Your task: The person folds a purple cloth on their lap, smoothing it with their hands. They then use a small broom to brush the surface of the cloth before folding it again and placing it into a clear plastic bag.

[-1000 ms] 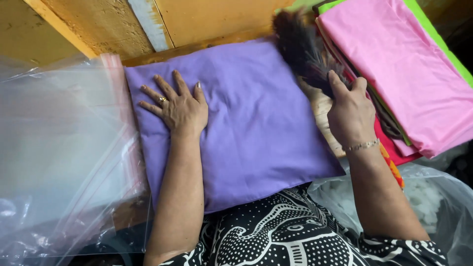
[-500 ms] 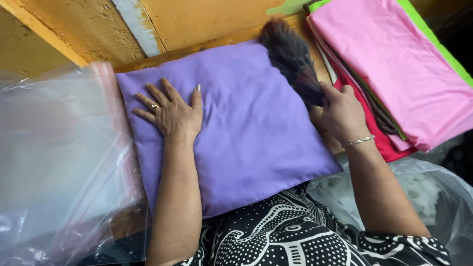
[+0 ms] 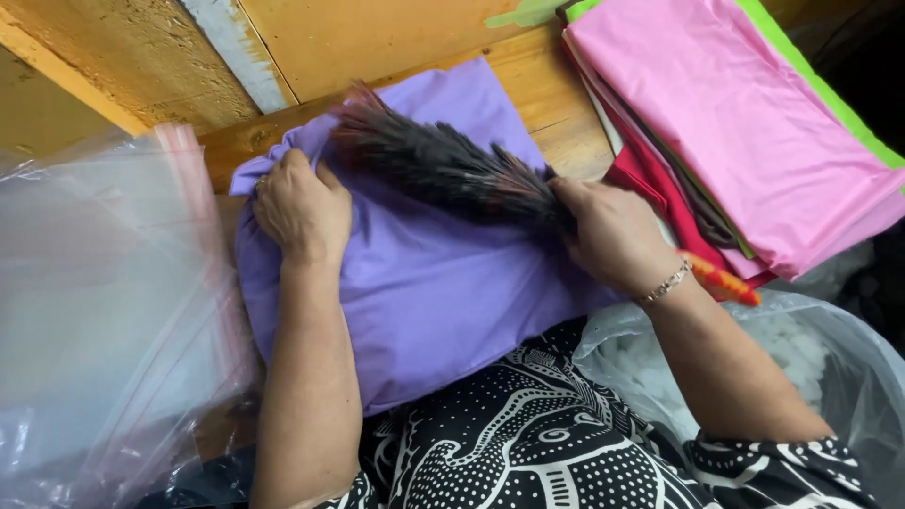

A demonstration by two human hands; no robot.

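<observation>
A purple stuffed cushion (image 3: 443,292) lies on a wooden bench in front of me. My left hand (image 3: 300,205) is closed on the cushion's far left corner, bunching the fabric. My right hand (image 3: 615,234) grips a dark bristly hand brush (image 3: 443,165) whose bristles lie across the cushion's top, pointing left. The brush's orange handle end (image 3: 721,281) sticks out behind my wrist, which wears a bracelet.
A stack of folded fabric, pink (image 3: 745,132) on top with red and green below, sits at the right. A large clear plastic bag (image 3: 104,311) lies at the left. Another plastic bag with white filling (image 3: 801,349) is at the lower right. A wooden wall (image 3: 377,38) stands behind.
The brush has swept left from the cushion's right edge onto its top. My left hand went from lying flat on the cushion to gripping its left corner.
</observation>
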